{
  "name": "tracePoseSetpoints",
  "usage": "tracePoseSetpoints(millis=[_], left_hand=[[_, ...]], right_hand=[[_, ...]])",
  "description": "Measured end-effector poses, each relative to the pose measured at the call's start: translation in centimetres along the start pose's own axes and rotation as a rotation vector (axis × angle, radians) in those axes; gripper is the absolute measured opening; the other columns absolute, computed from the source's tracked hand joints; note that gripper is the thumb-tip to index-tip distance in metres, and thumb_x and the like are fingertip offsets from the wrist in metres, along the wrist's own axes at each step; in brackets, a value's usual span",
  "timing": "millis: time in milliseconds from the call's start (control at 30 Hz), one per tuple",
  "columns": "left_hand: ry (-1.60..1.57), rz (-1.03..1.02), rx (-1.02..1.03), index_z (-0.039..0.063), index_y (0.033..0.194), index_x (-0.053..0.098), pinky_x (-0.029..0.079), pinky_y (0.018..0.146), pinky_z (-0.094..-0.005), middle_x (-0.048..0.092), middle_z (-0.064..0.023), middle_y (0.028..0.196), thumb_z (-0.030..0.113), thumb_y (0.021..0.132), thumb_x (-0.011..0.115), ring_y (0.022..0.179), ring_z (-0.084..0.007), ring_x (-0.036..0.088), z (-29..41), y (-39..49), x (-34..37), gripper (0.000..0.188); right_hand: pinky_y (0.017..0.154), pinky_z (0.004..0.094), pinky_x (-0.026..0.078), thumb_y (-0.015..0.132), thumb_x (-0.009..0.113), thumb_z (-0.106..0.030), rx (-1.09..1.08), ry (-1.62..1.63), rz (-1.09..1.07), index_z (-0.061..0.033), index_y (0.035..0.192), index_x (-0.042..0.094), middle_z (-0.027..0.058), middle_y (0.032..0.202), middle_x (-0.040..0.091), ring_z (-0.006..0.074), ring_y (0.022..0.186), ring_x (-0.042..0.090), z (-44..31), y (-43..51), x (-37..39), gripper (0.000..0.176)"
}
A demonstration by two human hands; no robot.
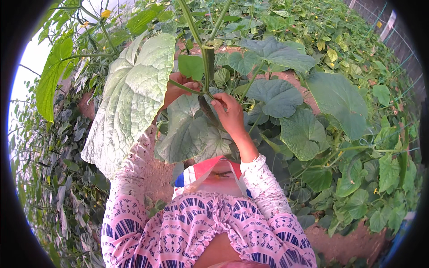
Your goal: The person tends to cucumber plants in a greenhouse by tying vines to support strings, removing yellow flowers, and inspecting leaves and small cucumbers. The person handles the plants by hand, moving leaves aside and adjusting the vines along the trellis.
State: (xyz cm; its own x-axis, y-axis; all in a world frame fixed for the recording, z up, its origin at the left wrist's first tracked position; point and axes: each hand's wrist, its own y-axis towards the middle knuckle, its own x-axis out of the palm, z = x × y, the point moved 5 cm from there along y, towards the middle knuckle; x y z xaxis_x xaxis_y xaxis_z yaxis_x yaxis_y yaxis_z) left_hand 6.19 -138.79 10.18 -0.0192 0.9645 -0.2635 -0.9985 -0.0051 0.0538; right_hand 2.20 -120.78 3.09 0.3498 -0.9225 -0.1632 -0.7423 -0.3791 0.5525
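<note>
A thick green cucumber vine stem (205, 63) runs down from the top middle to between my hands. My left hand (177, 89), partly hidden behind a large pale cucumber leaf (137, 87), has its fingers on a leaf stalk (183, 87) where it joins the stem. My right hand (230, 112) pinches a thin green shoot (209, 95) just below that joint. Beneath the joint hangs a dark green cucumber (207, 110), its lower end beside my right hand. Higher up, another cucumber (210, 62) lies close along the stem.
Broad cucumber leaves (274, 95) spread on the right, with a curved cucumber (353, 164) among them. An open red, white and blue bag (209, 165) is at my waist. Dense vines (63, 187) stand on the left. Strings and a post (388, 26) edge the far right.
</note>
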Motion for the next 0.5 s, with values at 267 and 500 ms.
tracePoseSetpoints(millis=[267,500], left_hand=[[-0.15,-0.008,0.103,0.007,0.093,0.054,0.047,0.069,-0.0227,0.061,-0.0025,0.088,0.006,0.082,0.069,0.082,-0.0103,0.06,-0.9,-0.7,0.2,0.019],[-0.473,0.328,-0.023,0.007,0.102,0.056,0.049,0.074,-0.0317,0.062,-0.003,0.09,0.014,0.083,0.068,0.083,-0.018,0.062,-4.0,-0.2,-2.5,0.023]], right_hand=[[0.069,0.0254,0.048,0.088,0.065,-0.013,0.054,0.073,-0.046,0.0,0.1,0.063,0.0069,0.087,0.063,0.013,0.075,0.062,-0.3,-1.2,1.0,0.018],[0.066,0.0287,0.049,0.087,0.066,-0.017,0.075,0.025,0.037,-0.0026,0.097,0.063,0.0073,0.085,0.063,0.0172,0.072,0.062,-1.2,-1.8,1.5,0.018]])
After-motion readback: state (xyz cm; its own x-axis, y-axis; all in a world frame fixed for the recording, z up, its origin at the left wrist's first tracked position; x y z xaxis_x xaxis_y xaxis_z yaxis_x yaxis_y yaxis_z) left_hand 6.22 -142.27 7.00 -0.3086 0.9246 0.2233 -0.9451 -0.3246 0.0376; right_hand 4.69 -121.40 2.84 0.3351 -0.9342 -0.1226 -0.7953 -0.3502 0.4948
